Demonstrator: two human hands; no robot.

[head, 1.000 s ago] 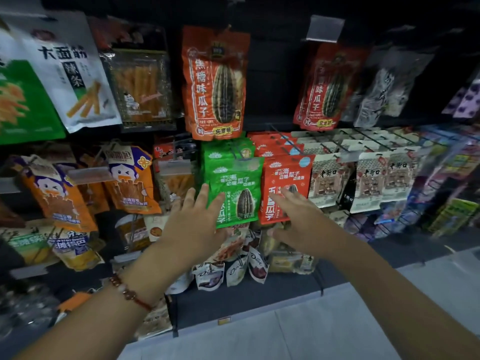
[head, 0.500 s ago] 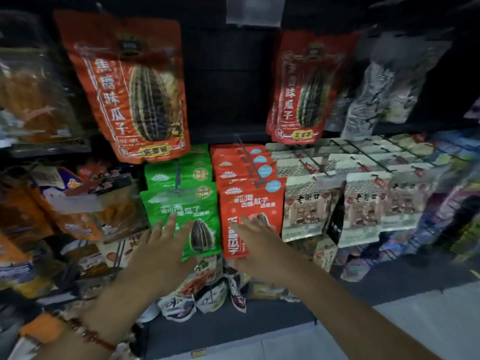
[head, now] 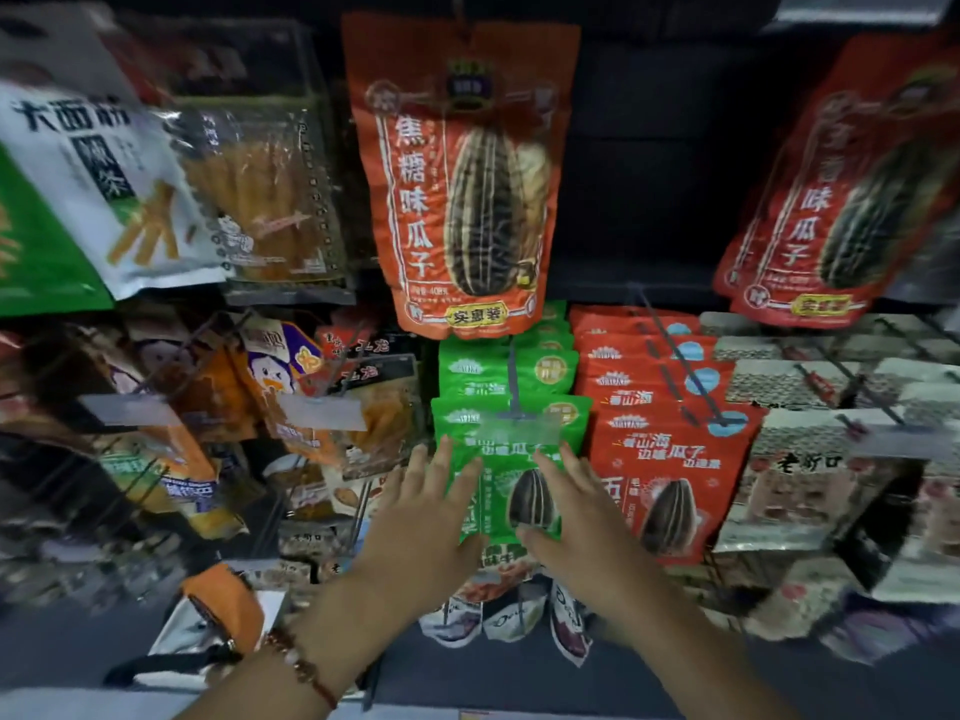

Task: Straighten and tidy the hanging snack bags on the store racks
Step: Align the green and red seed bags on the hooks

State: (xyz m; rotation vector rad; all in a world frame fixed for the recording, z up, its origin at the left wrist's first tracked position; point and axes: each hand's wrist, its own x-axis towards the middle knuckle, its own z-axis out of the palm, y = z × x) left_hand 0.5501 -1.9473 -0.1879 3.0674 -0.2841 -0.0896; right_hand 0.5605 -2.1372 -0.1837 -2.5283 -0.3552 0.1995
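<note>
A row of green sunflower-seed bags (head: 511,459) hangs on a peg at the centre of the rack. My left hand (head: 423,517) lies flat against the front bag's left edge, fingers spread. My right hand (head: 576,511) rests on the bag's right edge, fingers spread, thumb under the seed picture. The bag sits framed between both hands; neither hand closes around it. A row of red seed bags (head: 670,459) hangs just to the right. A large orange seed bag (head: 462,174) hangs above.
White and beige bags (head: 810,475) hang further right. Orange duck-print bags (head: 270,387) and clear packs (head: 260,194) hang left. Another red-orange bag (head: 841,200) hangs upper right. Small sachets (head: 498,610) dangle below my hands. Metal pegs and price tags jut out from the rack.
My right hand has shifted left from the red bag onto the green bag's right edge. My left hand stays on its left edge. The view has moved closer and left.
</note>
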